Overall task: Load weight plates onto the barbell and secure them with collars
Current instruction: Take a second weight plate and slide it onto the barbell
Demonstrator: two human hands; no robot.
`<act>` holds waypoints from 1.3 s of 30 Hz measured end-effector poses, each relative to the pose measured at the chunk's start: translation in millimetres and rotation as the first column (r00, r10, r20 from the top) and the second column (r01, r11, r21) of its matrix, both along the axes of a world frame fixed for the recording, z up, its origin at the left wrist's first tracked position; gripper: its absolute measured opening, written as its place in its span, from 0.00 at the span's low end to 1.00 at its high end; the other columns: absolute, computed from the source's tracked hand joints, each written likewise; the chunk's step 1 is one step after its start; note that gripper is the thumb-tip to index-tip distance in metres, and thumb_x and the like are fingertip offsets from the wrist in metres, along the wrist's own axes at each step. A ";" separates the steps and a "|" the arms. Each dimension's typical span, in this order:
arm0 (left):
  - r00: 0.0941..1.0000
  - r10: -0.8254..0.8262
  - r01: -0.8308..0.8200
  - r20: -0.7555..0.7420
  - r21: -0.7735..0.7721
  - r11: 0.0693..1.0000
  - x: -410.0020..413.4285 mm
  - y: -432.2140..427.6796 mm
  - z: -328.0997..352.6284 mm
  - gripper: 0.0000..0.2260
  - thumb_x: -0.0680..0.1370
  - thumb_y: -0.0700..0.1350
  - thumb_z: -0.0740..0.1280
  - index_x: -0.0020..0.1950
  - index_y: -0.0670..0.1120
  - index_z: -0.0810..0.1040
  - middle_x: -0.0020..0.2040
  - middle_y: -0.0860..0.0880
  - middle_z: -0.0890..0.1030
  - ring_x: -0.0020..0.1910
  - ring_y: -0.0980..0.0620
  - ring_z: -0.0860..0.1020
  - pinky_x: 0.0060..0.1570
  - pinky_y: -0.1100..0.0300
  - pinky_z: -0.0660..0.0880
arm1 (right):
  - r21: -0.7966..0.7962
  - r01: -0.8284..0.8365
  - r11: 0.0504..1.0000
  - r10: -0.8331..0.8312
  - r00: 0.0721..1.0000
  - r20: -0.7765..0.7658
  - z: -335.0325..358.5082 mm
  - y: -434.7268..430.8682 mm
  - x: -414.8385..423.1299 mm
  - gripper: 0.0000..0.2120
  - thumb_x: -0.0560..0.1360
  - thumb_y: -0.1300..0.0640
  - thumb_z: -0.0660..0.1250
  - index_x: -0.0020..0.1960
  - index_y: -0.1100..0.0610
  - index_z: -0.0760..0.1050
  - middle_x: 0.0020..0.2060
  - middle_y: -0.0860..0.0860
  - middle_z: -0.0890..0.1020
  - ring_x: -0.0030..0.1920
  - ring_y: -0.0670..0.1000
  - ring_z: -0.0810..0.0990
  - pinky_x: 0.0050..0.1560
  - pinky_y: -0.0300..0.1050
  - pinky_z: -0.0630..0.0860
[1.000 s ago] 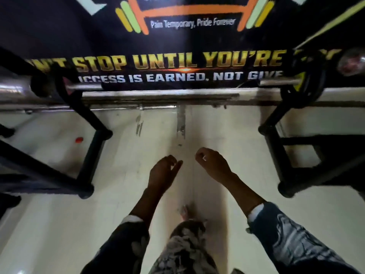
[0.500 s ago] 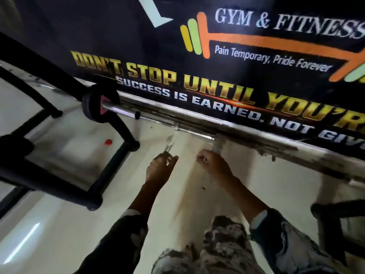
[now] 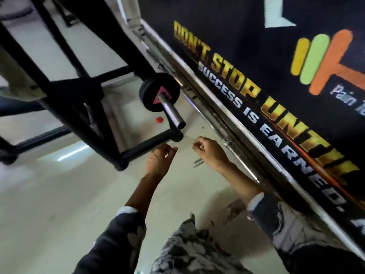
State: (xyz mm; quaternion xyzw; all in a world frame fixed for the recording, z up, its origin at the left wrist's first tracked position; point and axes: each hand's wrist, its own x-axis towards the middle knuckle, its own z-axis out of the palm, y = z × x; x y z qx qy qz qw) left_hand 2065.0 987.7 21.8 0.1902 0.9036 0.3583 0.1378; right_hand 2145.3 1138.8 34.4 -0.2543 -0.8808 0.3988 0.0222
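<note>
A black weight plate [image 3: 152,96] with a pink centre sits on the barbell's chrome sleeve [image 3: 171,112], whose bare end points toward me. The bar rests on a black rack [image 3: 83,107]. My left hand [image 3: 159,161] hangs just below the sleeve end, fingers loosely curled with nothing in them. A little to its right is my right hand [image 3: 209,153], also curled and holding nothing. Neither hand touches the bar. No collar is visible.
A black banner with yellow lettering [image 3: 266,99] runs along the wall on the right, with a metal rail [image 3: 227,135] at its base. A small red object [image 3: 159,119] lies on the pale floor under the sleeve. Rack feet [image 3: 122,165] stand close to my left hand.
The view has swung left and tilted, so the left end of the bar with its plate is now close and central. Both hands keep the same curled pose in front of me.
</note>
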 end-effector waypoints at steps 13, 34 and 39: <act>0.980 0.198 -0.194 -0.023 0.108 0.975 -195.0 77.8 -78.6 0.12 0.76 0.48 0.66 0.55 0.42 0.74 0.51 0.44 0.77 0.50 0.45 0.77 0.44 0.56 0.71 | -0.021 -0.077 0.997 0.077 0.997 -0.027 -72.6 81.8 -205.0 0.12 0.77 0.49 0.62 0.55 0.56 0.74 0.50 0.51 0.81 0.48 0.50 0.79 0.43 0.40 0.71; 0.835 0.551 -0.485 0.016 0.493 0.722 -345.3 112.8 -205.3 0.24 0.65 0.57 0.75 0.54 0.50 0.70 0.52 0.46 0.79 0.53 0.50 0.78 0.51 0.53 0.78 | -0.192 0.103 0.976 -0.194 0.811 -0.552 -202.5 160.7 -397.9 0.33 0.63 0.40 0.71 0.59 0.57 0.67 0.53 0.37 0.67 0.58 0.45 0.71 0.59 0.51 0.74; 0.924 0.381 -0.322 -0.029 0.480 0.816 -343.0 105.7 -198.8 0.23 0.62 0.61 0.73 0.48 0.53 0.68 0.46 0.47 0.76 0.44 0.56 0.76 0.40 0.72 0.73 | -0.209 0.034 0.977 -0.158 0.773 -0.614 -218.6 175.9 -388.8 0.33 0.60 0.37 0.74 0.55 0.55 0.67 0.53 0.51 0.72 0.55 0.54 0.74 0.56 0.57 0.75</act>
